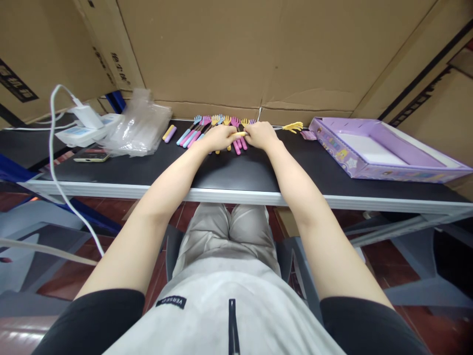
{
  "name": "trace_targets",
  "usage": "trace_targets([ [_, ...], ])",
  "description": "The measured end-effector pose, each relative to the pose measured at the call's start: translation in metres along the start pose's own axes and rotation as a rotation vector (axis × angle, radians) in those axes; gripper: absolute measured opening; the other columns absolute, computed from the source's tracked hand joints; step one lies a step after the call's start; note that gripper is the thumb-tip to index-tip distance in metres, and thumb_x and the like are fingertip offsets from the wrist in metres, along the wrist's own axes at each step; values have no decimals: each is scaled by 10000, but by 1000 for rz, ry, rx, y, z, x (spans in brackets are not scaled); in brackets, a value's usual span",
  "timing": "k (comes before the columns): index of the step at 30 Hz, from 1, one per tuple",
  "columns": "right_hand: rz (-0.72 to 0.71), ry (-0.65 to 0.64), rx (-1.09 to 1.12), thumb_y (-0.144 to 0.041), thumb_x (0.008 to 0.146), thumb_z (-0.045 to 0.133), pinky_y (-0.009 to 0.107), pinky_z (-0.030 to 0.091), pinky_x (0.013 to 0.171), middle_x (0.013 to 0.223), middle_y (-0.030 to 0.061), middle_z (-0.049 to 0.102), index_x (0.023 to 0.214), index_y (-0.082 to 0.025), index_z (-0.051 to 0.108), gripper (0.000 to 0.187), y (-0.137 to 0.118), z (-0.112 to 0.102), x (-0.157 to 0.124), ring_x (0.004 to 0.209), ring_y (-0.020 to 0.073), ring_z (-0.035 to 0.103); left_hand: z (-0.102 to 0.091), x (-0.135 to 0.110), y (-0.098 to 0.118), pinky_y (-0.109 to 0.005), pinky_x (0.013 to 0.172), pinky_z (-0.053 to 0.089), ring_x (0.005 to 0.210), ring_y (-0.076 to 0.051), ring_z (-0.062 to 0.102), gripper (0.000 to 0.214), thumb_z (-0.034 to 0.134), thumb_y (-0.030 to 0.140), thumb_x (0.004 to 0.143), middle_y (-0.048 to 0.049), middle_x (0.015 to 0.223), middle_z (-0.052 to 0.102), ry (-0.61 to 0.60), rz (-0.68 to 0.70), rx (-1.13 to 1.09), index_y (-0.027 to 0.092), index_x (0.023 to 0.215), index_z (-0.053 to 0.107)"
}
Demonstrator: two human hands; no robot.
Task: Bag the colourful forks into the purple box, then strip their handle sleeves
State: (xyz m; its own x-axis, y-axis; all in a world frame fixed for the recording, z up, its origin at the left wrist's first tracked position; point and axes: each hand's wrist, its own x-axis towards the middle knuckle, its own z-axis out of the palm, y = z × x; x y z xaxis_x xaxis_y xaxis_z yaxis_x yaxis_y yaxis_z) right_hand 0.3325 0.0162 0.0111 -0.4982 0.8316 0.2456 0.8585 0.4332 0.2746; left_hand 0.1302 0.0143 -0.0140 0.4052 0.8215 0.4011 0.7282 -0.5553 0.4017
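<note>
A row of small plastic hand-shaped sticks (207, 127) in blue, pink, purple and yellow lies at the far side of the black table (236, 172). My left hand (218, 138) and my right hand (261, 134) both rest on the row, fingers curled. Between them they pinch a yellow stick (238, 134) held level. A lone yellow hand-shaped stick (293, 127) lies to the right of my right hand. Two short handles, yellow and purple (169, 133), lie at the left end of the row.
A purple cardboard tray (373, 148) sits at the right. Clear plastic bags (138, 128), a white charger with cable (84, 116) and a phone (90, 157) lie at the left. Cardboard walls stand behind the table. Grey chairs stand beside my knees.
</note>
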Motion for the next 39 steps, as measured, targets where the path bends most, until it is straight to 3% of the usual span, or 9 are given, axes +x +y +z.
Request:
trace_targets([
  [10,44,-32,41,-222,1082,477,446,473,983,1307,289,842,1433,-86,844,526,6,0,-2,1200,424,765,-4,-4,12,-323,835,486,876,-255,721,474,682,566,1104,-49,701,714,-38,-72,33,234,768,649],
  [22,46,-23,39,-212,1048,519,433,512,958,1274,261,863,1404,-124,855,498,11,5,-1,1208,420,773,-2,-1,4,-320,776,470,832,-246,696,495,629,652,1092,-50,706,686,-36,-13,28,242,819,675],
  [30,66,-40,36,-213,1085,491,429,517,977,1315,258,858,1427,-126,848,502,12,3,-4,1250,413,781,-4,0,9,-332,834,485,877,-262,707,475,699,499,1076,-40,656,644,-28,-56,-5,258,695,551],
  [36,66,-27,47,-207,1072,523,455,543,1020,1297,239,868,1415,-152,862,485,14,7,1,1244,413,790,-1,1,10,-345,813,452,808,-254,633,526,713,587,1052,-19,619,560,-36,-49,-43,275,683,506],
  [39,134,-26,55,-225,1084,534,455,555,1033,1331,250,860,1394,-142,873,467,31,13,-3,1265,415,791,-8,-2,-1,-347,791,420,787,-248,574,542,682,657,1048,-3,619,512,-16,-46,-38,277,700,513],
])
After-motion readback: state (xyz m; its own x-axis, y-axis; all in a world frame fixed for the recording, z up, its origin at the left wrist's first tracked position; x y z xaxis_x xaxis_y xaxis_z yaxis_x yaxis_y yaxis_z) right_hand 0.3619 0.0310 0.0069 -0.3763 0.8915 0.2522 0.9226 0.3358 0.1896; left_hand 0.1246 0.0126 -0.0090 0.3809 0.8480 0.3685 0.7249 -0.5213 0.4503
